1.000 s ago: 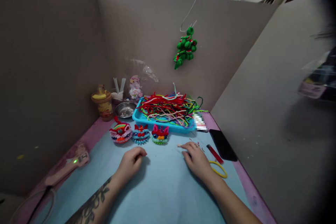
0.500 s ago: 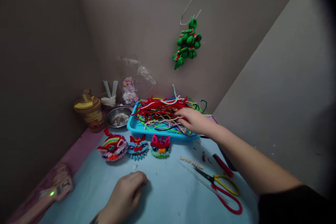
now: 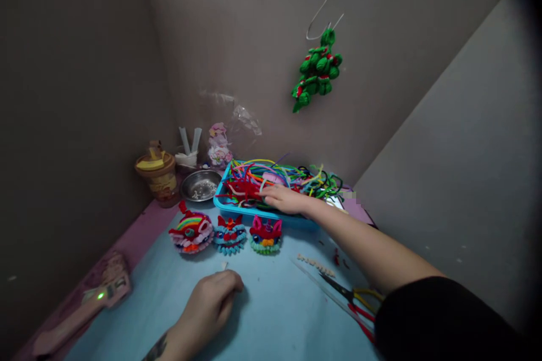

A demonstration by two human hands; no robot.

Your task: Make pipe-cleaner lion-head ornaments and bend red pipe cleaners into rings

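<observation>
Right hand (image 3: 283,198) among pipe cleaners (image 3: 243,187); left hand (image 3: 212,306) rests on mat (image 3: 271,316).

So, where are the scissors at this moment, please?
In the head view, the scissors lie lower right on the blue mat, between the cream pieces and the black right sleeve, which partly hides them.

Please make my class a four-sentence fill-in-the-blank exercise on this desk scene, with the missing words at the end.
1. The person's ____ hand is at the fuzzy multicoloured strips in the rectangular blue plastic tray.
2. In front of the tray, ____ fuzzy multicoloured animal heads sit in a row.
3. The knobbly ornament hanging above the tray is mostly ____.
4. The black-bladed scissors have one red handle and one ____ handle.

Missing words: right; three; green; yellow.
</observation>
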